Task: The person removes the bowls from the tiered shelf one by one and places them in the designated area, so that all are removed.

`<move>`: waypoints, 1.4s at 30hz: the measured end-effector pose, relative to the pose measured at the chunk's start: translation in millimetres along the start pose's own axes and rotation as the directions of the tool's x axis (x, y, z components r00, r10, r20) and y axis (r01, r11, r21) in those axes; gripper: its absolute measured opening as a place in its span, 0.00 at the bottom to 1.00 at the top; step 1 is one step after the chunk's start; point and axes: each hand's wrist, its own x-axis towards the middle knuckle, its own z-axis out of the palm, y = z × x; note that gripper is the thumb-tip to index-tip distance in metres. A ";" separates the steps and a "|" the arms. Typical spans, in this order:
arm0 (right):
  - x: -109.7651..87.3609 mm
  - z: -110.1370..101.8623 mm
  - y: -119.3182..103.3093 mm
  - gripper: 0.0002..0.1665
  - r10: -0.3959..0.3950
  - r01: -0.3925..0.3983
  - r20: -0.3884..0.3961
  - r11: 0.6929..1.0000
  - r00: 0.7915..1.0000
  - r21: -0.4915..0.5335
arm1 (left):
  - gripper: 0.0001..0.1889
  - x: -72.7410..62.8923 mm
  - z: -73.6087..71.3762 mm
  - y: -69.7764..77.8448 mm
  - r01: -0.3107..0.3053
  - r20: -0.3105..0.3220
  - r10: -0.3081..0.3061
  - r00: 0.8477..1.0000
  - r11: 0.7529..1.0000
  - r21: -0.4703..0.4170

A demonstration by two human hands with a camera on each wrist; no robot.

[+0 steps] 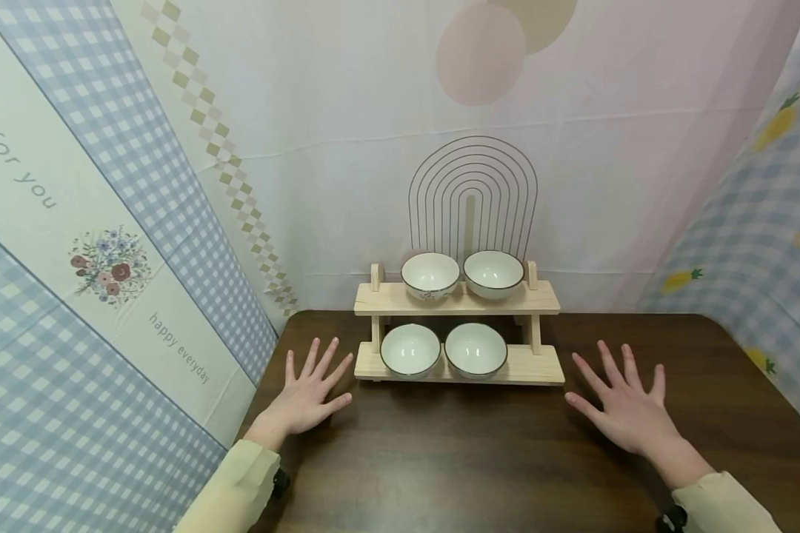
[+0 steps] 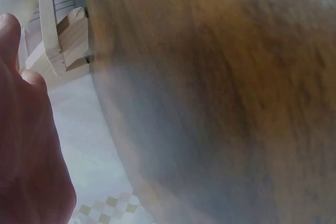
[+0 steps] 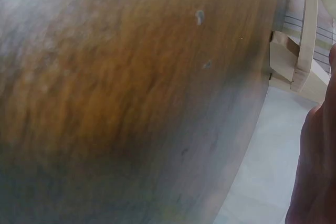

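A two-tier wooden rack stands at the back of the table. Its upper tier carries a white bowl with a patterned outside and a dark-rimmed bowl beside it. Below sit a left bowl and a right bowl, both white inside with dark rims. Left of the rack, my left hand has its fingers spread straight and holds nothing. My right hand, likewise spread with nothing in it, is to the rack's right. Each wrist view shows part of a hand near the rack's end.
The dark brown wooden table has rounded back corners. Behind the rack hangs a pale printed cloth. Blue checked cloth borders the left side, and another checked cloth with pineapples borders the right.
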 end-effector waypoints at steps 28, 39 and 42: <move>52.8 -9.4 -64.5 0.35 0.260 -0.048 -0.175 0.672 0.950 0.739 | 0.26 35.7 21.0 30.1 0.097 -0.172 -0.413 0.894 0.555 -0.826; 77.5 5.5 -119.4 0.41 0.290 -0.208 0.071 0.475 0.954 0.855 | 0.25 47.1 33.6 46.1 0.074 -0.120 -0.445 0.887 0.393 -0.916; 79.1 7.6 -125.1 0.40 0.277 -0.210 0.071 0.513 0.958 0.832 | 0.25 49.8 42.5 44.5 0.072 -0.123 -0.444 0.888 0.397 -0.915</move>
